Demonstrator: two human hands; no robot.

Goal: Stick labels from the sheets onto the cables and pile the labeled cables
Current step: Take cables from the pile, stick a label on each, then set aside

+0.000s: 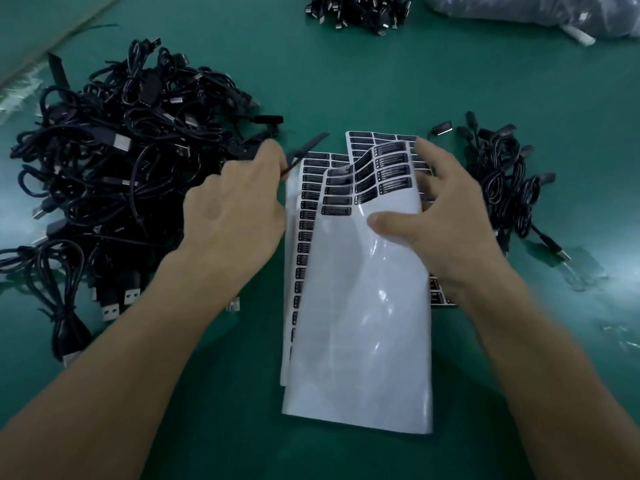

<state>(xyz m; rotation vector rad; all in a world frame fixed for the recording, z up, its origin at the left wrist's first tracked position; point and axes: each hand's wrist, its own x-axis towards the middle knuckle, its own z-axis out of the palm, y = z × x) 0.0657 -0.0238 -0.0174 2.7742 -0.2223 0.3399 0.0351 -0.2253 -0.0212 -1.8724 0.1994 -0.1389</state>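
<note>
The right hand (440,216) pinches the floppy-looking, glossy label sheet (363,306) near its curled top, while the left hand (239,206) nips a flimsy peeled label (306,150) by one end.

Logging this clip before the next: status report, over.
Left grip pinches a blurred black cable. Right grip holds the curled top label sheet. Big cable pile left, small pile right; nothing blocking.

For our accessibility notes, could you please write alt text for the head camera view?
A person's right hand holds up a curling label sheet over a green table while the left hand pinches a thin black strip, too blurred to identify. A large pile of black cables lies left, a smaller pile right.
</note>
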